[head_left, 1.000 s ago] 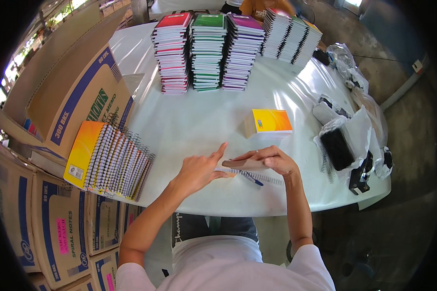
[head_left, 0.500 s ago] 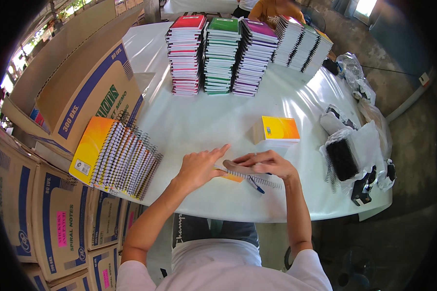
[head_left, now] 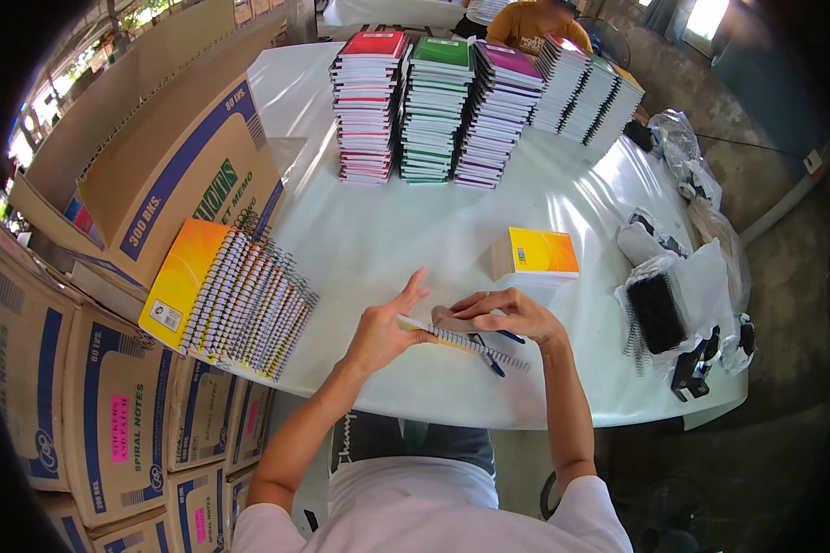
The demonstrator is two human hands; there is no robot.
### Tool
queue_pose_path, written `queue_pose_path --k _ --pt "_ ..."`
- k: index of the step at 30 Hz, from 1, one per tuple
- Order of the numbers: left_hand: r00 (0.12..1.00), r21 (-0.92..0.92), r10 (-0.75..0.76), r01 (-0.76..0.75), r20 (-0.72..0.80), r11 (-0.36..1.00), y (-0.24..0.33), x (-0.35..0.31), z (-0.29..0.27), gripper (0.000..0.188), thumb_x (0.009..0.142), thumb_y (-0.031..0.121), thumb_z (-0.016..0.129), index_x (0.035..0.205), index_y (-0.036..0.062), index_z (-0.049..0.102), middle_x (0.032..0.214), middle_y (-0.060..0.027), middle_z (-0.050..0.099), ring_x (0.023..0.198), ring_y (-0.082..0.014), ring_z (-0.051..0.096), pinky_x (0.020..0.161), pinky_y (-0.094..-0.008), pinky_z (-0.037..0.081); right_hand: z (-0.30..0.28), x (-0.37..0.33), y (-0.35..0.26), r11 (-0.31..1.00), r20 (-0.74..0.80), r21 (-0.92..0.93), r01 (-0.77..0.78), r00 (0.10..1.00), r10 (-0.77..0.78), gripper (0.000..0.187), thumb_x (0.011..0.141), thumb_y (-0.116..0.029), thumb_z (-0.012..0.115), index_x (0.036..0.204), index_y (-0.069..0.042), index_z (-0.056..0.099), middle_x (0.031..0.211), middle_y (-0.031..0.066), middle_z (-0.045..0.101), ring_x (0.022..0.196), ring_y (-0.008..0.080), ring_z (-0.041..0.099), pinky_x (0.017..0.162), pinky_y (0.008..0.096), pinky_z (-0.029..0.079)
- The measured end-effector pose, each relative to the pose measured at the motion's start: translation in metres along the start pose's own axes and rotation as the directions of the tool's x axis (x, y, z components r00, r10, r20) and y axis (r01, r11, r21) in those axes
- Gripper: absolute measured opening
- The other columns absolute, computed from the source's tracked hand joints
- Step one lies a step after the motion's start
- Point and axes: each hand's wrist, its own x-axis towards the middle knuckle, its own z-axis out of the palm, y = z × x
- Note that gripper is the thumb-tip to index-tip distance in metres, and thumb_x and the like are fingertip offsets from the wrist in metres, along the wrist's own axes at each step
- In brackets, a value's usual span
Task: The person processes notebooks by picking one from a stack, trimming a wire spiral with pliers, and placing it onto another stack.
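Head: left grip [head_left: 378,337], one notepad [head_left: 448,341]; one wire coil [head_left: 500,355] beside right grip [head_left: 524,317].

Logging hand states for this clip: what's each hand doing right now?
Left hand: closed on a small white paper pad with a thin metal spiral coil.
Right hand: bent over a smooth grey-brown piece; cannot tell if gripping.

The left hand [head_left: 380,334] partly hides the spiral notepad [head_left: 450,338].

White short-sleeved shirt [head_left: 420,507], dark grey bottoms [head_left: 456,448] (white lettering [head_left: 346,438] down the left leg)
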Motion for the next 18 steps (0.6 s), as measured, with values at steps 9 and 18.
queue_pose_path --k 9,18 --pt "1.000 -0.106 -0.011 0.008 -0.026 0.994 -0.012 -0.001 0.005 0.105 0.066 0.007 0.087 0.153 0.0211 0.031 0.132 -0.0181 0.061 0.120 -0.0246 0.061 0.093 -0.0339 0.054 -0.010 -0.002 0.018 0.910 0.028 0.381 0.164 0.982 -0.188 0.048 0.087 -0.041 0.070 0.110 0.002 0.072 0.119 0.0169 0.068 0.107 0.0244 0.063 0.094 0.0326 0.047" --pt "0.997 -0.227 -0.077 0.068 -0.032 0.972 -0.011 -0.003 0.004 0.103 0.069 0.002 0.085 0.154 0.0210 0.030 0.142 -0.0178 0.052 0.121 -0.0209 0.059 0.097 -0.0303 0.052 0.010 0.011 -0.009 0.996 -0.034 -0.083 -0.040 0.999 0.037 0.045 0.087 -0.038 0.070 0.111 -0.001 0.073 0.119 0.0129 0.068 0.107 0.0229 0.062 0.095 0.0332 0.046"
